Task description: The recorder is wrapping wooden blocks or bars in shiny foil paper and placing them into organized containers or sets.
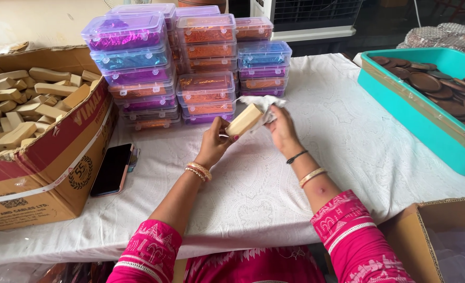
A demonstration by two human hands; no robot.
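My left hand [215, 141] grips a small pale wooden block [244, 120] above the white tablecloth [274, 183]. My right hand [282, 131] holds a crumpled white cloth [264, 104] pressed against the block's far end. Both wrists wear bangles, and both arms come out of pink patterned sleeves. Right behind the hands stand stacks of clear plastic boxes [190, 63] filled with purple, orange and blue shiny material.
A cardboard box [43, 167] full of similar wooden blocks sits at the left, with a dark phone [111, 169] lying beside it. A teal tray [416, 115] of brown round discs stands at the right. Another open cardboard box [442, 236] is at the lower right.
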